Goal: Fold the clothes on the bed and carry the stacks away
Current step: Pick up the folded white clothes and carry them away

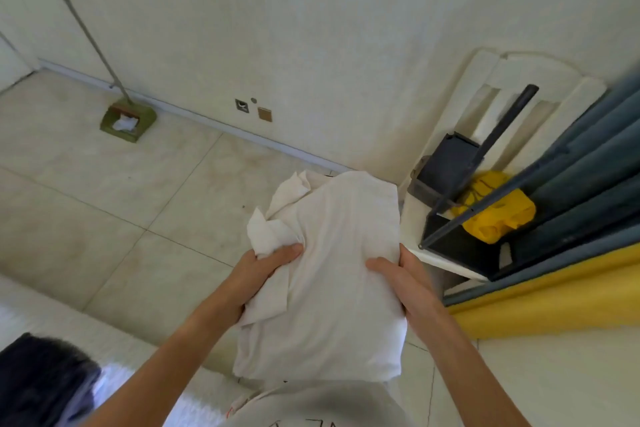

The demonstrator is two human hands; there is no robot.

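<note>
I hold a folded white garment (339,263) in front of my body, above the tiled floor. My left hand (263,270) grips its left edge, where a loose collar or sleeve bunches up over my fingers. My right hand (398,274) grips the right edge, thumb on top and fingers underneath. The white bed (86,333) shows at the lower left, with a dark garment (41,378) lying on it at the corner of the view.
A green dustpan with a long handle (128,118) stands by the wall at the left. To the right are a white chair (512,87), a dark rack (460,184) holding a yellow object (495,215), and blue and yellow curtains (588,184).
</note>
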